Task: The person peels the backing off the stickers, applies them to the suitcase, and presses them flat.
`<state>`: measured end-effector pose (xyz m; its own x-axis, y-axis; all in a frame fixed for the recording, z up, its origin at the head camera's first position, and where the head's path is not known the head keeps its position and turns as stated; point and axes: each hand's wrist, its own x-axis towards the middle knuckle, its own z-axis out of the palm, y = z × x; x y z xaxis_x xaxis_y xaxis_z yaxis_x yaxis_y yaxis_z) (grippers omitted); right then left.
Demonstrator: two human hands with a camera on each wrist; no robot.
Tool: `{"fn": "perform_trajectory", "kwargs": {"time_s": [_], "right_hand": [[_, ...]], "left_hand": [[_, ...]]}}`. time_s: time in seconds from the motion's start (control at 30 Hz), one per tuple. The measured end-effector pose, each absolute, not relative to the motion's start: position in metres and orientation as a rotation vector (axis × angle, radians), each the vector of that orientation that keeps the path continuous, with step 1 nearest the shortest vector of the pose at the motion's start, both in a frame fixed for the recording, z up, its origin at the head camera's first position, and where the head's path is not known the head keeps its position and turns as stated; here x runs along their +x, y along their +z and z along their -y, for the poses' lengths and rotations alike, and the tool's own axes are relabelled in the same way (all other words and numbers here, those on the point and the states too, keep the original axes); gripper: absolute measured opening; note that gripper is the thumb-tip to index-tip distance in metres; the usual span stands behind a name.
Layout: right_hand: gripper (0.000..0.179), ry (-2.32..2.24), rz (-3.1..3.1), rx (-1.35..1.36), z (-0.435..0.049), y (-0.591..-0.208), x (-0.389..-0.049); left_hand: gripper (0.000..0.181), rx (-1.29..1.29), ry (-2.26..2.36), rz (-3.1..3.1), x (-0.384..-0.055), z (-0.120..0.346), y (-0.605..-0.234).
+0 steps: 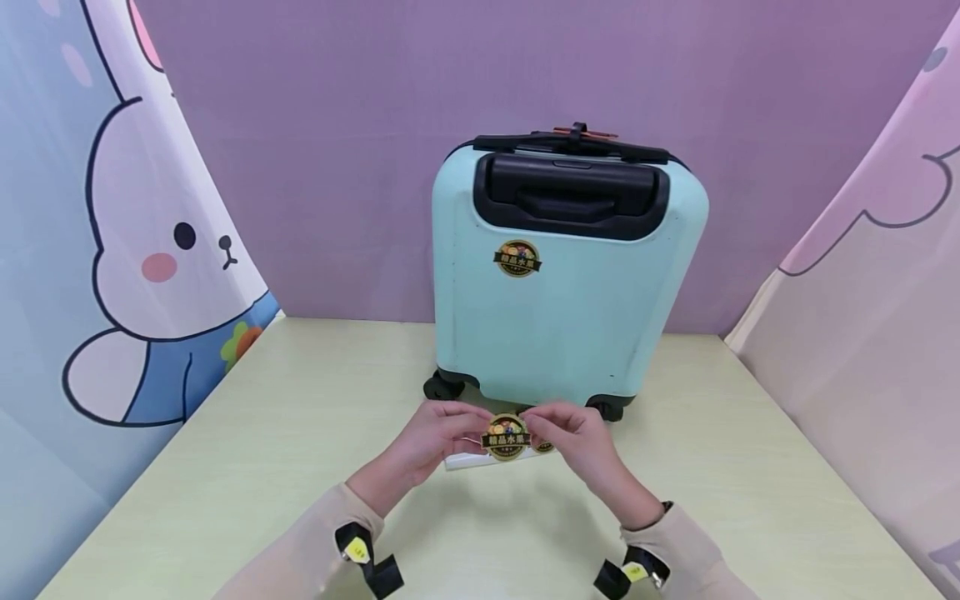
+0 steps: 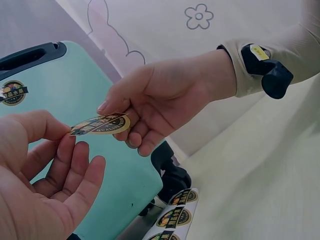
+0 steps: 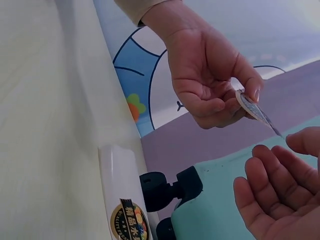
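Observation:
A round black-and-gold sticker (image 1: 506,439) with a banner across it is stretched between both hands, in front of the suitcase. My left hand (image 1: 435,437) pinches one edge between thumb and forefinger. On the opposite edge, my right hand (image 1: 577,437) pinches it the same way. Behind them a mint-green suitcase (image 1: 562,325) stands upright, with a matching sticker (image 1: 517,258) on its upper left face. Under the hands lies a white sheet (image 1: 463,461) of similar stickers, mostly hidden in the head view; several of its stickers (image 2: 174,217) show in the left wrist view.
The suitcase stands on black wheels (image 1: 444,385) at the back of a pale table (image 1: 337,375). A purple backdrop (image 1: 315,150) hangs behind it. Printed cloths flank the table, a rabbit cloth (image 1: 157,200) on the left and a pink-and-white one (image 1: 862,292) on the right.

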<state>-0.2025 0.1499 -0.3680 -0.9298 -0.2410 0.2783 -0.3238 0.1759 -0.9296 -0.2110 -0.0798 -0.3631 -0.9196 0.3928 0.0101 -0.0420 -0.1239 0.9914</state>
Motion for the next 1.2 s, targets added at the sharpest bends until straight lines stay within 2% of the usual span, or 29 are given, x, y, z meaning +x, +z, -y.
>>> {"fn": "perform_trajectory", "kwargs": {"time_s": [0.37, 1.2], "right_hand": [[0.019, 2.043, 2.318, 0.573, -0.148, -0.370, -0.200], [0.014, 1.852, 2.320, 0.539, -0.146, -0.370, -0.207]], "left_hand": [[0.029, 0.388, 2.068, -1.966, -0.212, 0.080, -0.364], [0.028, 0.496, 2.083, -2.000, -0.226, 0.084, -0.375]]}}
